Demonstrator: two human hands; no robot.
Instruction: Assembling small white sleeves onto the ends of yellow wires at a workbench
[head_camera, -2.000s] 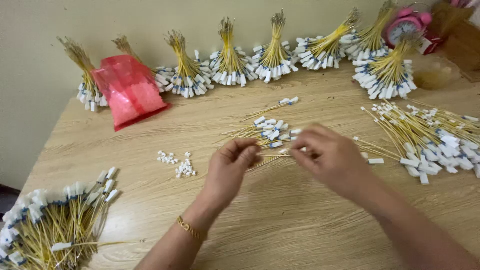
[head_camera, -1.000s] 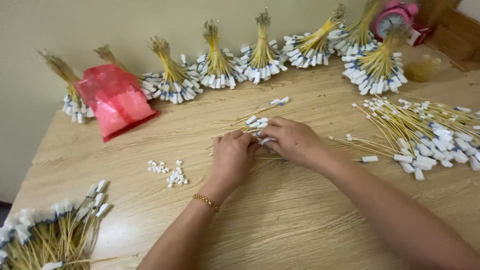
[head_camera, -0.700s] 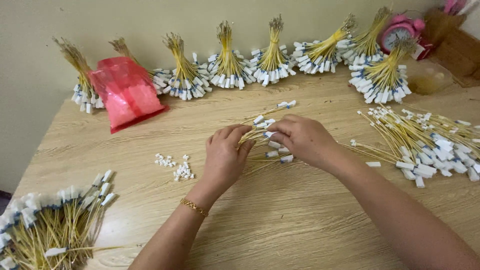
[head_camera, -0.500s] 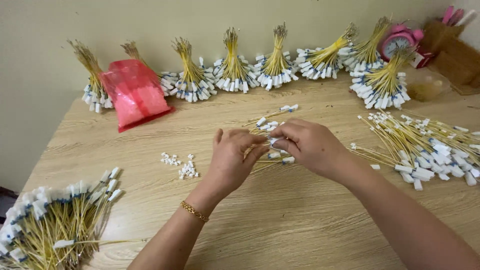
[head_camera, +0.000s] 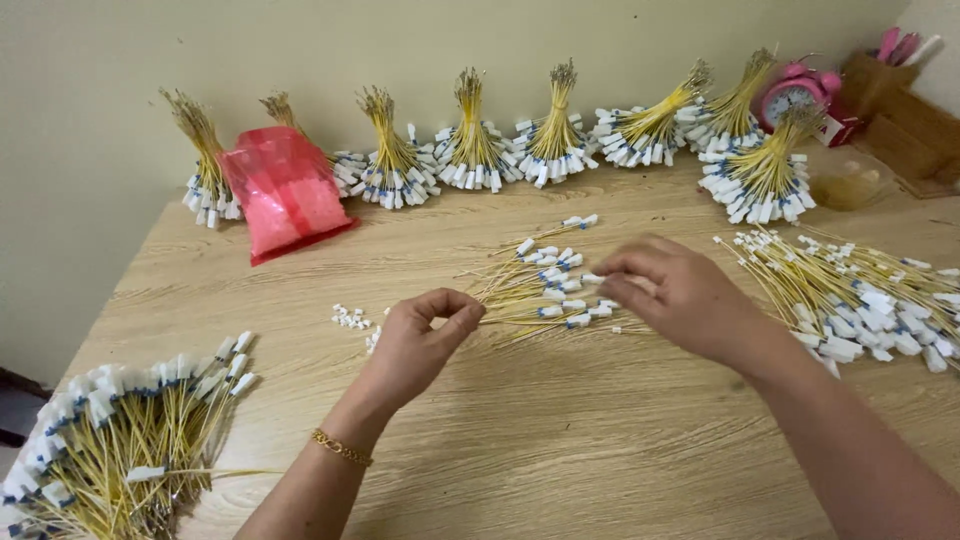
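A small loose bunch of thin yellow cables with white and blue end plugs (head_camera: 545, 285) lies in the middle of the wooden table (head_camera: 560, 440). My left hand (head_camera: 420, 340) pinches the bare yellow ends of that bunch between thumb and fingers. My right hand (head_camera: 680, 295) rests its fingertips on the white plug ends at the bunch's right side, fingers slightly curled. A few tiny white caps (head_camera: 352, 318) lie just left of my left hand.
Tied bundles of the same cables (head_camera: 470, 150) stand along the back wall. A red plastic bag (head_camera: 285, 190) leans at back left. Loose cable piles lie at right (head_camera: 860, 290) and front left (head_camera: 120, 440). A pink alarm clock (head_camera: 795, 95) stands back right.
My hands have drawn apart: the left slid to the bare ends, the right moved to the plug ends. The view also shifted slightly.
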